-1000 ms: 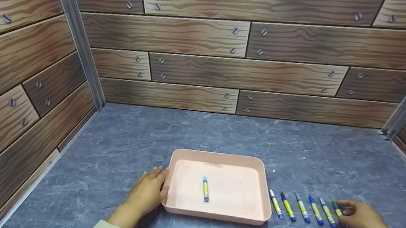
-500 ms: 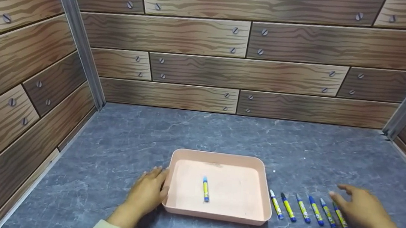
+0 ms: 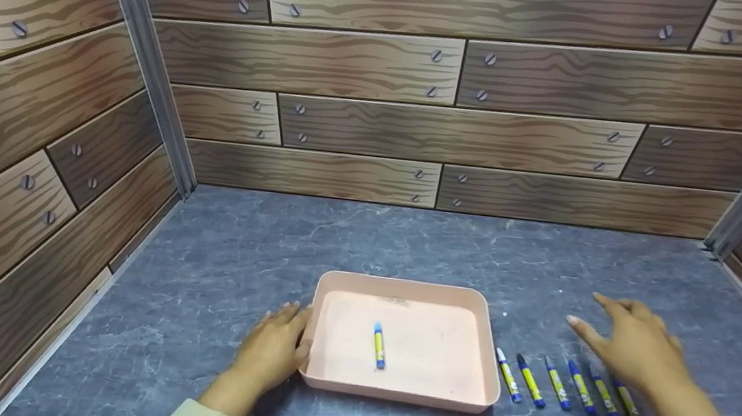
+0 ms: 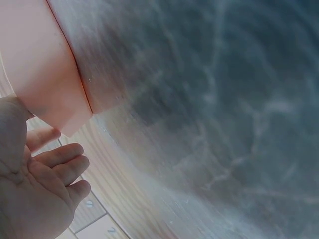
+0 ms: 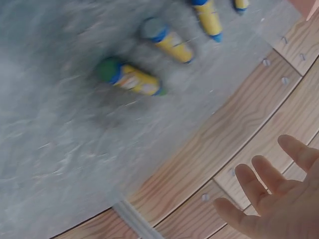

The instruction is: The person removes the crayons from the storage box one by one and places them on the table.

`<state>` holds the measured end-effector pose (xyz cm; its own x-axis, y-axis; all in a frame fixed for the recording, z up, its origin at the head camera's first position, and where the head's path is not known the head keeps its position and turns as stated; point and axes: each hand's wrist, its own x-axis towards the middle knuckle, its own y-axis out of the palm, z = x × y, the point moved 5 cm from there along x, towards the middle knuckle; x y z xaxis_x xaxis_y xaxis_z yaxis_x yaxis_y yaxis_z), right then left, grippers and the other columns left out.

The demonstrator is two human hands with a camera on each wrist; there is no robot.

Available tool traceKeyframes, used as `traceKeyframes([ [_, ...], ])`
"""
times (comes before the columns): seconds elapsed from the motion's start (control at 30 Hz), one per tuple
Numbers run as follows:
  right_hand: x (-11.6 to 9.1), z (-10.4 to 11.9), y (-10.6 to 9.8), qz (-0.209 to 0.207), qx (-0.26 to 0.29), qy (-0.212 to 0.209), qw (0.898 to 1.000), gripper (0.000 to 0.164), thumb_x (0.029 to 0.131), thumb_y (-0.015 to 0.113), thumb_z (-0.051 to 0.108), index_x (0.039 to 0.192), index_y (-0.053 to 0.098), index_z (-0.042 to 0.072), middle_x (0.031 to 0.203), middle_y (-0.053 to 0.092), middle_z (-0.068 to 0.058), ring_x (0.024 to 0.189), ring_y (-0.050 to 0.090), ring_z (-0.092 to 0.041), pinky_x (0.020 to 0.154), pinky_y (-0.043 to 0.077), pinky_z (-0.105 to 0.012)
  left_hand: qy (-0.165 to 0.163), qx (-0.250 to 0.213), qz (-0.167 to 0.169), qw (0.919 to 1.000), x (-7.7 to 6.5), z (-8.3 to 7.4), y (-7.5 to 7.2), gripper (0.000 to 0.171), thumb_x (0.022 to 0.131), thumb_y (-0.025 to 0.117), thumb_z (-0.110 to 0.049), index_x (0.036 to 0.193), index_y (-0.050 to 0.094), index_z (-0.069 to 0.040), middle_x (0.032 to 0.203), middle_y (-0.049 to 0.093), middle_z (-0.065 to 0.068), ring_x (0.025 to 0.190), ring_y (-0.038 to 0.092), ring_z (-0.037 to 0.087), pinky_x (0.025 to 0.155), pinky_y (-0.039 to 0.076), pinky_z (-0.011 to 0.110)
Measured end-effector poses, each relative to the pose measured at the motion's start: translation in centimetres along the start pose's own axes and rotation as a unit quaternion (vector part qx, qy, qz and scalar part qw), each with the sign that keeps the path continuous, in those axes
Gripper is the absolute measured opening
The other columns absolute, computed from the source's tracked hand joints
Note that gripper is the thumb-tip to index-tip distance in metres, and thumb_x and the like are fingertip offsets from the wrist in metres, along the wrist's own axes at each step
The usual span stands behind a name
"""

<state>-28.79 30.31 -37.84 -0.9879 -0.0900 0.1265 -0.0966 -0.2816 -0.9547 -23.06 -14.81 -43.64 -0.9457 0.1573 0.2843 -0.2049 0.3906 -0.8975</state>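
Note:
A pink rectangular tray (image 3: 445,350) stands mid-table in the head view, with one light blue crayon (image 3: 379,345) in a yellow wrapper lying inside. My left hand (image 3: 272,348) rests against the tray's left wall; in the left wrist view, its other fingers hang loosely bent beside the tray corner. Right of the tray, several crayons lie in a slanted row, from a white crayon (image 3: 508,375) to a green crayon (image 5: 137,82) at the far end. Above that end hovers my right hand (image 3: 639,346), fingers spread and holding nothing.
The grey marbled tabletop (image 3: 341,232) meets a wood-patterned back wall (image 3: 352,123) and similar side walls. Grey metal posts (image 3: 151,68) stand at the corners. The first crayon of the row lies close to the tray's right wall.
My right hand has let go of the green crayon, leaving it at the row's end, then risen and moved away toward the back and slightly left. The left hand stays at the tray.

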Motion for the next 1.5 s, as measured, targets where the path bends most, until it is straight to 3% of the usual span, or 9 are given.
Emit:
traceKeyframes([
  [0.23, 0.9, 3.3, 0.2, -0.012, 0.002, -0.014, 1.0, 0.094, 0.084, 0.036, 0.076, 0.143, 0.038, 0.003, 0.134, 0.032, -0.038, 0.117, 0.03, -0.061, 0.088, 0.023, -0.077, 0.001, -0.006, 0.003, 1.0, -0.1, -0.1, 0.0, 0.047, 0.087, 0.063, -0.017, 0.129, 0.055, 0.003, 0.131, 0.051, 0.028, 0.124, 0.046, 0.042, 0.105, 0.032, 0.056],
  [0.43, 1.6, 6.4, 0.9, -0.025, 0.017, -0.031, 0.999, 0.088, 0.086, 0.043, 0.071, 0.143, 0.04, 0.004, 0.136, 0.035, -0.035, 0.119, 0.033, -0.057, 0.089, 0.027, -0.072, 0.002, -0.005, 0.002, 1.0, -0.1, 0.0, -0.1, 0.047, 0.087, 0.063, -0.017, 0.129, 0.055, 0.003, 0.131, 0.051, 0.028, 0.124, 0.046, 0.042, 0.105, 0.033, 0.056],
  [0.8, 2.2, 11.8, 3.8, -0.025, 0.027, -0.071, 0.997, 0.076, 0.088, 0.052, 0.061, 0.141, 0.045, 0.006, 0.136, 0.041, -0.029, 0.12, 0.038, -0.052, 0.093, 0.03, -0.069, -0.004, -0.001, 0.005, 1.0, 0.0, 0.1, 0.0, 0.048, 0.088, 0.063, -0.019, 0.13, 0.055, 0.003, 0.132, 0.051, 0.027, 0.125, 0.045, 0.041, 0.106, 0.032, 0.055],
  [1.13, 2.2, 15.1, 6.3, -0.022, 0.037, -0.096, 0.994, 0.07, 0.087, 0.058, 0.055, 0.137, 0.05, 0.007, 0.13, 0.048, -0.024, 0.116, 0.045, -0.046, 0.092, 0.034, -0.066, 0.002, -0.004, -0.003, 1.0, 0.0, -0.1, -0.1, 0.047, 0.087, 0.064, -0.017, 0.129, 0.055, 0.004, 0.13, 0.052, 0.028, 0.124, 0.047, 0.041, 0.105, 0.033, 0.055],
  [1.5, 1.7, 18.1, 8.7, -0.003, 0.045, -0.115, 0.992, 0.071, 0.087, 0.058, 0.057, 0.135, 0.052, 0.005, 0.133, 0.049, -0.023, 0.123, 0.041, -0.045, 0.101, 0.031, -0.063, 0.005, -0.007, -0.01, 0.9999, 0.0, 0.0, 0.0, 0.046, 0.087, 0.063, -0.016, 0.128, 0.056, 0.004, 0.129, 0.052, 0.028, 0.123, 0.047, 0.042, 0.104, 0.033, 0.056],
])
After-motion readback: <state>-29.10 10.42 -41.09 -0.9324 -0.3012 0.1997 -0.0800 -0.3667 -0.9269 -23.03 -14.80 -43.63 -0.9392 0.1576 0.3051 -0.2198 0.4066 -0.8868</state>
